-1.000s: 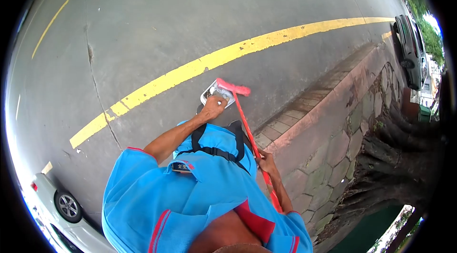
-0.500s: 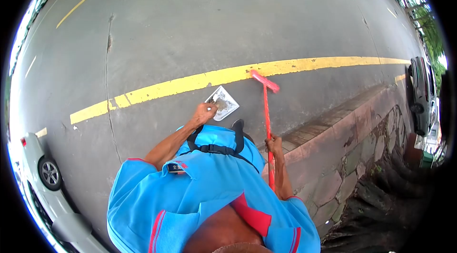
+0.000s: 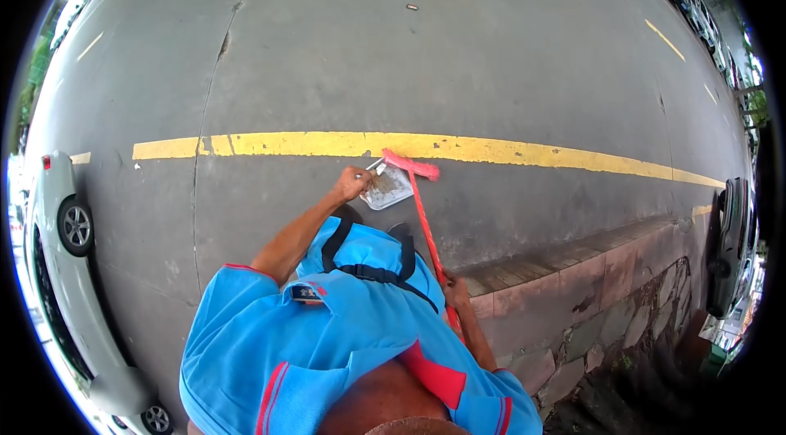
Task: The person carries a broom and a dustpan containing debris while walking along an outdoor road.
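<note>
My left hand (image 3: 354, 183) is closed around the upper part of a dustpan (image 3: 395, 199), whose pale tray holds greyish dirt and bits of litter. My right hand (image 3: 454, 291) grips the long red handle of a broom (image 3: 425, 226) beside my hip. The broom's pink-red head (image 3: 413, 165) lies at the far right edge of the dustpan, by the yellow line. Whether the bristles touch the pan, I cannot tell.
A yellow line (image 3: 311, 143) crosses the grey pavement ahead. On the right runs a low stone-faced wall (image 3: 524, 286). A pale car (image 3: 74, 296) stands at left and a dark car (image 3: 729, 251) at far right. A small piece of litter (image 3: 412, 6) lies farther out.
The broom head has moved left, from a spot apart from the dustpan to its edge. The broom handle now slants more. My view has turned slightly.
</note>
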`<state>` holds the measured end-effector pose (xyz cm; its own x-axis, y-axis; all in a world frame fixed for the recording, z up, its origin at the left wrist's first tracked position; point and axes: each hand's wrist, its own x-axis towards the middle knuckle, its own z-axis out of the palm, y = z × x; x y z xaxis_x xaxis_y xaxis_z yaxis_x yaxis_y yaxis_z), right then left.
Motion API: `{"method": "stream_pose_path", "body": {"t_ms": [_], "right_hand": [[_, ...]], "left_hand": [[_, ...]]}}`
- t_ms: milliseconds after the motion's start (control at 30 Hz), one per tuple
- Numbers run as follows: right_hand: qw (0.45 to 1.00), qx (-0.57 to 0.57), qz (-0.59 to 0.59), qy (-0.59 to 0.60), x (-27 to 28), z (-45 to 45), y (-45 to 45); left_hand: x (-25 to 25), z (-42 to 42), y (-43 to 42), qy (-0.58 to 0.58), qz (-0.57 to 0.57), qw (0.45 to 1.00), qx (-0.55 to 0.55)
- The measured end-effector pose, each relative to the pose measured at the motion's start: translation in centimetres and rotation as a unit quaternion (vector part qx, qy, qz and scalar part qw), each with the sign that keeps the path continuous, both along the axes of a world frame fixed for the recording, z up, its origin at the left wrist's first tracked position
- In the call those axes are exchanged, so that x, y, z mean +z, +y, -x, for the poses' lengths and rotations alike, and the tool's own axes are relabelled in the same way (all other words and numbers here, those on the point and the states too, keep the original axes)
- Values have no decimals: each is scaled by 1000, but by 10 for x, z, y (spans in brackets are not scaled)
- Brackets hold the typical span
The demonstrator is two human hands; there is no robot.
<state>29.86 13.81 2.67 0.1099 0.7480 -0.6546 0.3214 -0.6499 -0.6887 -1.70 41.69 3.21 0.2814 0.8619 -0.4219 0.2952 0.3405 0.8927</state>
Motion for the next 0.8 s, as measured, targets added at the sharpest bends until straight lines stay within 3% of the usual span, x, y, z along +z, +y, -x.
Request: {"method": "stream_pose_path", "body": {"t_ms": [133, 300, 333, 367, 467, 533, 600, 633, 700, 800], "right_hand": [[993, -75, 75, 59, 63, -13, 24], [995, -101, -25, -2, 29, -19, 74], [994, -93, -61, -2, 18, -22, 87], [993, -112, -38, -27, 23, -16, 103], [992, -113, -35, 36, -53, -33, 124], [994, -107, -2, 19, -69, -30, 128], [997, -72, -15, 13, 17, 20, 134], [998, -64, -16, 10, 21, 25, 130], [985, 80, -52, -142, 21, 32, 121], [991, 71, -57, -96, 20, 36, 115]], "left_hand": [[0, 4, 7, 9, 3, 1000, -13], [-2, 7, -2, 47, 33, 998, 8], [2, 9, -3, 45, -18, 999, -21], [-14, 9, -3, 51, -26, 998, -17], [3, 6, 1, 83, -12, 996, -32], [-25, 4, 4, 46, -54, 996, -52], [-6, 4, 3, 84, -83, 991, -68], [-4, 4, 4, 88, -65, 991, -78], [4, 7, 9, 88, -51, 992, -75], [-7, 4, 12, 70, -50, 994, -70]]}}
